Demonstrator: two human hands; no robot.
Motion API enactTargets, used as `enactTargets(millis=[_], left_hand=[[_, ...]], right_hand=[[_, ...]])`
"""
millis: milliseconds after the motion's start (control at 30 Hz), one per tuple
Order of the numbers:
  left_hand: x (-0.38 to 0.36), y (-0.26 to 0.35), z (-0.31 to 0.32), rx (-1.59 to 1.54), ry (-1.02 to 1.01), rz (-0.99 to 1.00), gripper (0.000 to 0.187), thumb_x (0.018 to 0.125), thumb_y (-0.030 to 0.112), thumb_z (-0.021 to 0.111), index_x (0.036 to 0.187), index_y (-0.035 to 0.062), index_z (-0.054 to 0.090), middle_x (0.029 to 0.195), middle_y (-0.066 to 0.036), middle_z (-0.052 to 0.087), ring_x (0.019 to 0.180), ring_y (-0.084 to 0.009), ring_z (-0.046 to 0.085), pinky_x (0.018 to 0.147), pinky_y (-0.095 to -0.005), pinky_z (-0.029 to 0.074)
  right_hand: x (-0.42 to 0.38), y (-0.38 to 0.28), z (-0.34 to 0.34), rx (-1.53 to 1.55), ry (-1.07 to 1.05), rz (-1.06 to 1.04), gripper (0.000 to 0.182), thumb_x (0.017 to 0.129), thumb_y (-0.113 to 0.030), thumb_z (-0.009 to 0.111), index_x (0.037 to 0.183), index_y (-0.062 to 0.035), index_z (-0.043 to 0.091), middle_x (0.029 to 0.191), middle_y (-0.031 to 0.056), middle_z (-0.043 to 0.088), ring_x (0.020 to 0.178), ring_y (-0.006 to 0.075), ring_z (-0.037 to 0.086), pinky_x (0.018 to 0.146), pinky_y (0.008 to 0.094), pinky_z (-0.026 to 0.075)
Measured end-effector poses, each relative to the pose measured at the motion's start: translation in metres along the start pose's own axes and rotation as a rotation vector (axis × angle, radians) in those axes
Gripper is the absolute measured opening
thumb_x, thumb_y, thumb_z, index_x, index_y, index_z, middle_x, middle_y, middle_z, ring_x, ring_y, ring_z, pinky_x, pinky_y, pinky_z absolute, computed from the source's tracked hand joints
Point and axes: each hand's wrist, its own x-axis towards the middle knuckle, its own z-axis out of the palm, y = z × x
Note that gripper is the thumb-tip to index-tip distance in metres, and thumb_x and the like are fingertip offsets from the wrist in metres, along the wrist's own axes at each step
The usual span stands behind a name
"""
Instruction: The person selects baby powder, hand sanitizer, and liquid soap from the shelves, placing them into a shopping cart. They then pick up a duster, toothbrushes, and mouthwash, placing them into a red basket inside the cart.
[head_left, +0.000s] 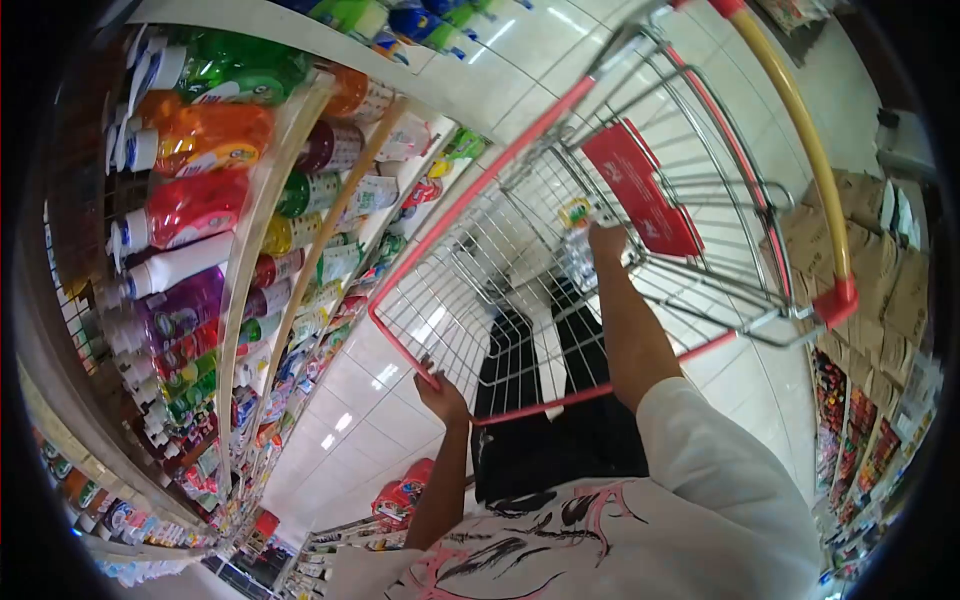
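Observation:
A wire shopping cart (402,272) with a red rim stands right in front of my body. My left hand (440,398) is closed round the cart's red rim at its near left corner. My right hand (608,243) reaches down into the basket, its fingers closed at a shiny clear plastic package (580,255) with a yellow-green patch at its top. What kind of goods the package holds I cannot make out. Just beside that hand, a red sign panel (643,188) is fixed to the wire inside the cart.
Shelves at left hold rows of coloured bottles, among them green (245,68), orange (215,135) and pink (200,205) ones. A yellow handle bar (800,110) spans the cart's far right end. Brown packages (870,260) are stacked at right. Red packs (403,492) lie low near my left arm.

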Motion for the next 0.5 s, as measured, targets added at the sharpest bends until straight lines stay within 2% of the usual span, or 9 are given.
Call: enactTargets(millis=[67,133,167,233,267,333,367,433,500], left_hand=[[-0.007,0.013,-0.001,0.008,0.030,-0.045,0.032,0.079,-0.008,0.046,0.107,-0.0013,0.058,0.105,-0.015,0.060,0.095,-0.0250,0.059,0.082,-0.0333,0.047],[-0.007,0.020,-0.001,0.032,0.020,-0.081,0.033,0.079,-0.008,0.046,0.108,-0.0007,0.058,0.101,-0.013,0.060,0.089,-0.0248,0.059,0.076,-0.0337,0.048],[-0.007,0.024,-0.001,-0.017,0.018,-0.105,0.034,0.078,-0.008,0.045,0.108,-0.0008,0.058,0.097,-0.013,0.060,0.086,-0.0248,0.058,0.075,-0.0353,0.047],[-0.005,0.015,-0.001,0.024,0.018,-0.081,0.034,0.077,-0.008,0.045,0.108,-0.0011,0.058,0.096,-0.013,0.059,0.085,-0.0258,0.058,0.076,-0.0359,0.047],[-0.007,0.013,-0.002,0.048,0.014,-0.055,0.034,0.077,-0.008,0.045,0.107,-0.0015,0.058,0.096,-0.013,0.059,0.085,-0.0268,0.058,0.077,-0.0364,0.047],[-0.008,0.023,-0.001,-0.034,0.042,-0.059,0.033,0.076,-0.007,0.045,0.106,-0.0018,0.059,0.095,-0.015,0.060,0.086,-0.0294,0.059,0.078,-0.0378,0.047],[-0.009,0.026,-0.002,0.028,0.025,-0.065,0.032,0.076,-0.007,0.046,0.105,-0.0018,0.059,0.095,-0.016,0.060,0.087,-0.0312,0.059,0.079,-0.0384,0.047],[-0.007,0.022,-0.003,0.113,0.038,-0.022,0.030,0.076,-0.006,0.046,0.103,-0.0015,0.059,0.094,-0.019,0.060,0.090,-0.0359,0.059,0.081,-0.0413,0.046],[-0.012,0.012,-0.002,0.189,0.083,0.032,0.029,0.075,-0.003,0.051,0.102,-0.0002,0.059,0.096,-0.020,0.060,0.092,-0.0389,0.059,0.081,-0.0436,0.047]], right_hand=[[-0.029,-0.020,0.007,0.119,0.126,0.267,0.072,0.077,-0.054,0.065,0.107,0.0110,0.059,0.104,0.0304,0.064,0.104,0.0407,0.061,0.094,0.0432,0.046],[-0.008,0.016,0.075,-0.553,0.291,-0.177,0.075,0.079,-0.057,0.063,0.103,0.0141,0.060,0.099,0.0294,0.065,0.096,0.0400,0.064,0.087,0.0432,0.050],[-0.009,-0.002,0.071,-0.541,0.286,-0.194,0.075,0.079,-0.057,0.063,0.103,0.0141,0.060,0.099,0.0294,0.065,0.096,0.0400,0.064,0.087,0.0432,0.050],[-0.032,-0.008,0.040,0.216,0.041,0.253,0.059,0.080,-0.045,0.065,0.101,0.0094,0.063,0.096,0.0272,0.066,0.091,0.0390,0.066,0.080,0.0428,0.053],[-0.033,0.006,0.045,0.211,0.041,0.257,0.059,0.080,-0.045,0.065,0.101,0.0094,0.063,0.096,0.0272,0.066,0.091,0.0390,0.066,0.080,0.0428,0.053],[-0.013,0.030,0.057,0.006,-0.132,0.173,0.039,0.075,-0.028,0.066,0.096,0.0045,0.066,0.097,0.0253,0.067,0.090,0.0371,0.067,0.080,0.0433,0.052],[-0.045,0.007,0.023,0.187,0.096,0.153,0.024,0.068,-0.015,0.063,0.086,0.0012,0.068,0.091,0.0231,0.068,0.087,0.0363,0.067,0.077,0.0429,0.053],[-0.040,0.049,0.061,-0.100,0.224,-0.197,0.024,0.068,-0.018,0.063,0.081,0.0017,0.067,0.085,0.0225,0.067,0.080,0.0371,0.066,0.076,0.0436,0.053],[-0.007,0.071,0.089,-0.128,-0.284,-0.140,0.045,0.078,-0.033,0.060,0.114,-0.0062,0.057,0.117,0.0196,0.057,0.103,0.0349,0.059,0.090,0.0470,0.046]])
